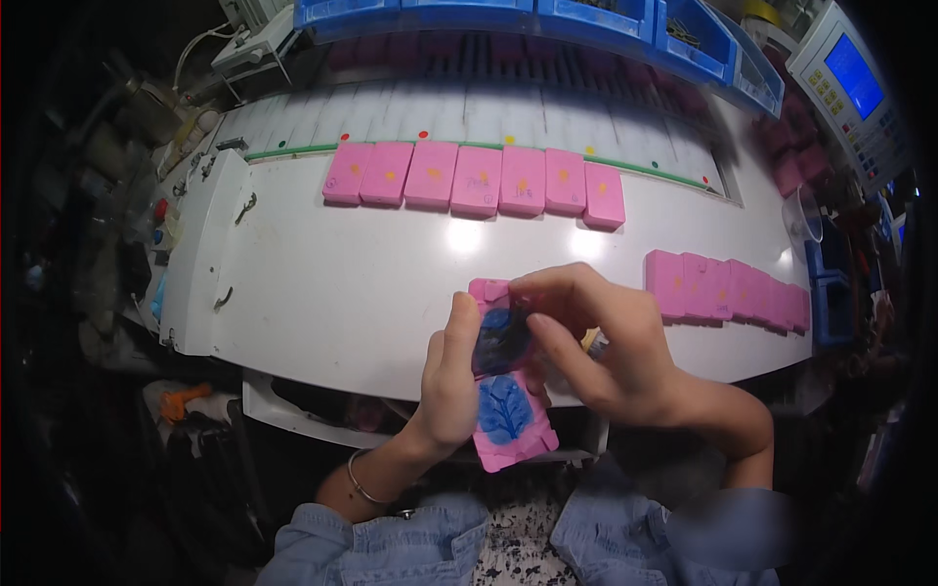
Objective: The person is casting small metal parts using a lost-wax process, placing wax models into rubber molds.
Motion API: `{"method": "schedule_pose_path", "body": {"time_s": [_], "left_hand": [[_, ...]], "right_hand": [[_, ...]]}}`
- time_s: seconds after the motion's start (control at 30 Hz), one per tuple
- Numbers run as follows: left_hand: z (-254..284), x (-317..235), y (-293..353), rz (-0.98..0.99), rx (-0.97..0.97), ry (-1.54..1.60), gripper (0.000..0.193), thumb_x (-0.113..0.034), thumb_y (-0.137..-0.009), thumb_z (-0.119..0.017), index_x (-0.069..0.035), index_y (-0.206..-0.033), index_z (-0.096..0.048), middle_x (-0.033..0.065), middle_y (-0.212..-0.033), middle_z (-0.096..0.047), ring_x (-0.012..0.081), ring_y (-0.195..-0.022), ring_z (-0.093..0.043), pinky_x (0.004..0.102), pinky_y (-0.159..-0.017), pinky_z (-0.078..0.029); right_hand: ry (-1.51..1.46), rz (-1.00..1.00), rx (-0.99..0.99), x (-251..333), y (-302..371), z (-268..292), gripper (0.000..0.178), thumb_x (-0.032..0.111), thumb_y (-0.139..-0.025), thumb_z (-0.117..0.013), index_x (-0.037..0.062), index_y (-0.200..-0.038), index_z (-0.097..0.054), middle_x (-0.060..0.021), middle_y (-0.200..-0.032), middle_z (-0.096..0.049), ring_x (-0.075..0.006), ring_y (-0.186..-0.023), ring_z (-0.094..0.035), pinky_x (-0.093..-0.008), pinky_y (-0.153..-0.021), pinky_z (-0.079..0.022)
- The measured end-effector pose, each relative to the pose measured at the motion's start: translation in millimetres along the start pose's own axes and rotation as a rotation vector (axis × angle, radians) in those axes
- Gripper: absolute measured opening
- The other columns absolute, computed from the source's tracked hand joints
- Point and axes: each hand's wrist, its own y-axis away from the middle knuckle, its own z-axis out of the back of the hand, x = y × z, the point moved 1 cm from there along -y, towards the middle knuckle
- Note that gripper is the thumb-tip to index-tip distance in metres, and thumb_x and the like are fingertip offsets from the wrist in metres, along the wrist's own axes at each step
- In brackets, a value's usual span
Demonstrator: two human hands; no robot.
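My left hand (451,381) holds a pink rectangular mould (513,430) by its left edge, above the near edge of the white table (342,283). The mould's face carries two blue branching, leaf-like shapes; the lower blue piece (505,408) lies flat in its cavity. My right hand (596,337) pinches the upper blue piece (500,337) with thumb and fingertips, and that piece looks lifted and darker. A small tool tip shows under my right palm, too hidden to tell what it is.
A row of several pink moulds (476,179) lies across the far middle of the table. Another row of pink moulds (728,290) stands on edge at the right. Blue bins (586,20) line the back, and a control panel with a blue screen (852,83) sits at the far right.
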Motion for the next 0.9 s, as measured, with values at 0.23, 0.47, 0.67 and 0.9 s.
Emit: {"method": "schedule_pose_path", "body": {"time_s": [0.23,0.47,0.67,0.9], "left_hand": [[4,-3,1,0.058,0.082,-0.007,0.067,-0.047,-0.097,-0.013,0.003,-0.092,-0.057,0.0095,-0.069,-0.059,0.0152,-0.057,-0.058,0.0279,-0.055,-0.049],[4,-4,2,0.157,0.120,-0.073,0.068,-0.047,-0.096,-0.011,0.003,-0.090,-0.056,0.0107,-0.064,-0.057,0.0159,-0.055,-0.057,0.0273,-0.053,-0.051],[2,2,4,0.227,0.127,0.021,0.067,-0.048,-0.096,-0.011,0.002,-0.091,-0.054,0.0102,-0.061,-0.055,0.0170,-0.053,-0.057,0.0283,-0.052,-0.051],[-4,-2,3,0.248,0.093,0.103,0.066,-0.050,-0.095,-0.011,0.002,-0.093,-0.053,0.0098,-0.063,-0.055,0.0166,-0.052,-0.057,0.0285,-0.051,-0.052]], "right_hand": [[-0.399,-0.291,0.115,-8,-2,6,0.014,-0.001,-0.081,-0.057,-0.0034,-0.095,-0.054,-0.0022,-0.061,-0.055,-0.0047,-0.053,-0.054,-0.0195,-0.047,-0.039],[-0.261,-0.516,0.331,-3,-13,17,0.011,0.007,-0.083,-0.062,-0.0024,-0.088,-0.058,0.0032,-0.062,-0.049,-0.0026,-0.058,-0.051,-0.0190,-0.053,-0.041],[-0.424,-0.633,0.286,3,-10,14,0.008,0.003,-0.082,-0.058,-0.0045,-0.078,-0.059,0.0003,-0.051,-0.049,-0.0050,-0.046,-0.049,-0.0200,-0.042,-0.039],[-0.354,-0.613,0.321,1,-5,13,0.008,0.001,-0.078,-0.066,-0.0028,-0.083,-0.061,0.0003,-0.068,-0.051,-0.0045,-0.058,-0.052,-0.0189,-0.050,-0.041]]}}
